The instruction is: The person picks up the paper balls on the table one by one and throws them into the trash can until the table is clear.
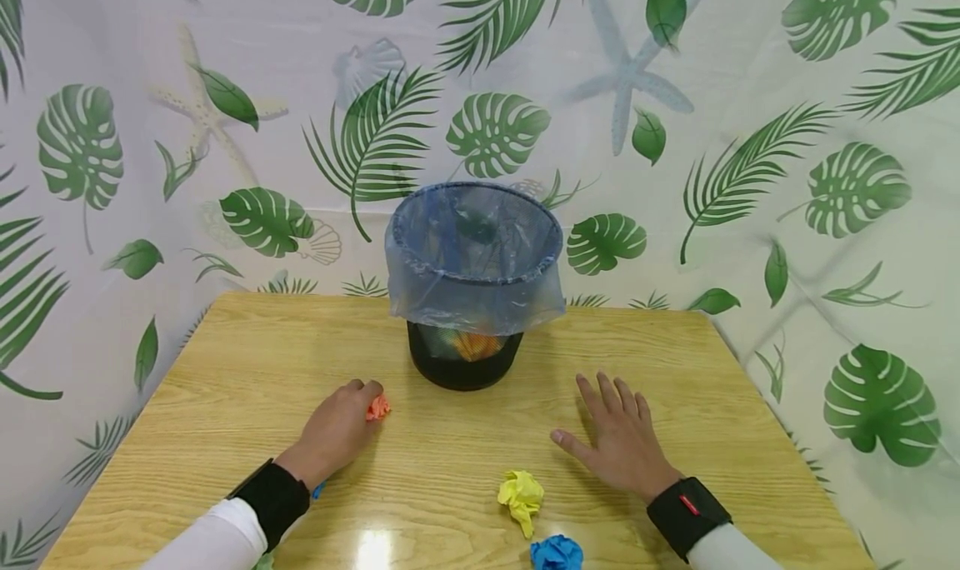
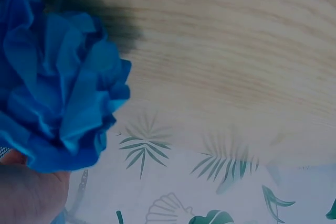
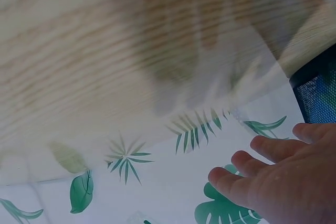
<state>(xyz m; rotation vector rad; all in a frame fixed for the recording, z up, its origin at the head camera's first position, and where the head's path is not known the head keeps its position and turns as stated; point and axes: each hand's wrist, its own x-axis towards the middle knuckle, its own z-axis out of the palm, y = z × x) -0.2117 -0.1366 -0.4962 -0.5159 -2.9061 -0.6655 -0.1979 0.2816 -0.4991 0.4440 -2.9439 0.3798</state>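
My left hand (image 1: 341, 428) grips a crumpled orange-pink paper ball (image 1: 378, 407) by its curled fingers, left of the bin. Under that wrist a sliver of blue shows; up close in the left wrist view it is a crumpled blue paper ball (image 2: 63, 87), with part of the left hand (image 2: 31, 195) below it in the picture. To the right, my right hand (image 1: 622, 441) has its fingers spread and holds nothing. Nearest to it is a yellow crumpled paper ball (image 1: 521, 499), and a second blue paper ball (image 1: 557, 552) lies at the bottom edge.
A black mesh bin (image 1: 461, 374) lined with a translucent blue bag (image 1: 480, 307) stands at the table's back, with coloured paper showing through its side. A bit of green paper (image 1: 264, 562) peeks out by the left sleeve. Behind the wooden table (image 1: 255, 345) hangs a leaf-patterned sheet (image 1: 525, 37).
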